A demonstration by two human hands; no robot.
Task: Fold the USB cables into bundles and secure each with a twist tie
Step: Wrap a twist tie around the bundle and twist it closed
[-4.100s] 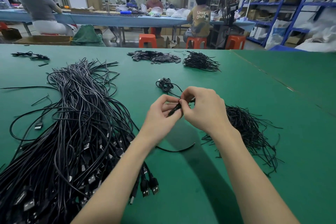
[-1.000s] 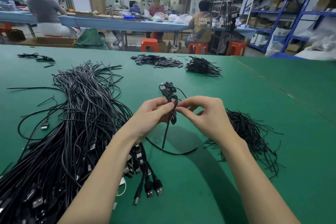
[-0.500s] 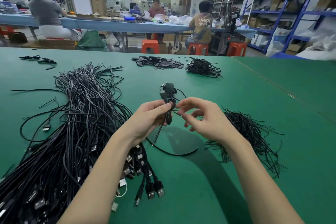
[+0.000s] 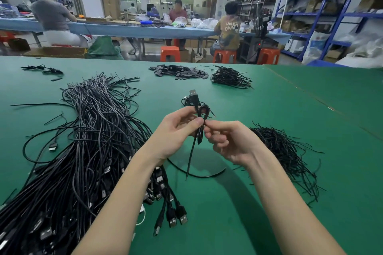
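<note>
- Head view: the left hand grips a folded USB cable just above centre frame, fingers curled round the loops, with the USB plug sticking up toward 12 o'clock.
- Since a second ago the bundle has been lifted and turned, so the plug now points upward and the loops stand clear of the palm.
- The right hand pinches the cable's waist at the left thumb tip; half a second ago its fingers were spread and off the bundle.
- A free tail of cable hangs down toward 6 o'clock, its end just above the tabletop.
- Judging from this, folding is not finished: the tail wants one more lap before tying.
- Twist ties lie heaped at 3 o'clock beside the right wrist; unbundled cables sprawl at 8 o'clock.
</note>
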